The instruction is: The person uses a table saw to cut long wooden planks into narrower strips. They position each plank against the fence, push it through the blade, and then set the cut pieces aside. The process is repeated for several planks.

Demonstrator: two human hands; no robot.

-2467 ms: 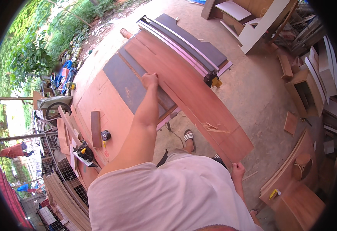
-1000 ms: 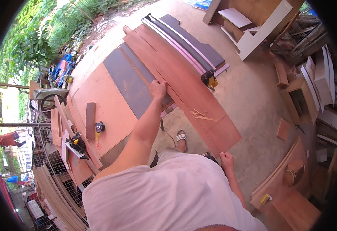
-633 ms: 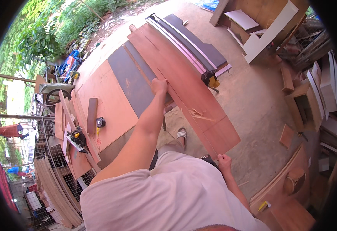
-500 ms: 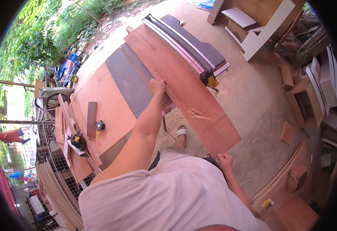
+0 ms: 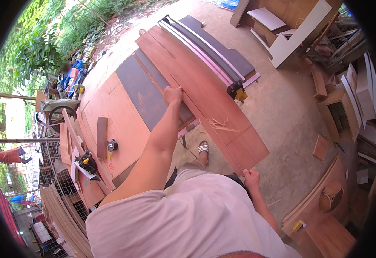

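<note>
The person is standing at the near edge of the bench [image 5: 110, 107], leaning over a long reddish-brown veneer sheet [image 5: 205, 99] that is lying lengthwise along the bench's right side and overhanging its near end. The left hand [image 5: 173, 93] is pressing down on the sheet about midway along it, fingers curled over its surface, while the right hand [image 5: 251, 176] is pinching the sheet's near corner, closed on the edge. A thin line is running the length of the sheet, and splinters [image 5: 220, 124] are lying on it, so a strip appears to be parting from the main piece; judging by this, the split is already made and the lifting away is only beginning. A tape measure [image 5: 112, 145] and a small power tool [image 5: 87, 163] are sitting near the bench's left edge, untouched.
</note>
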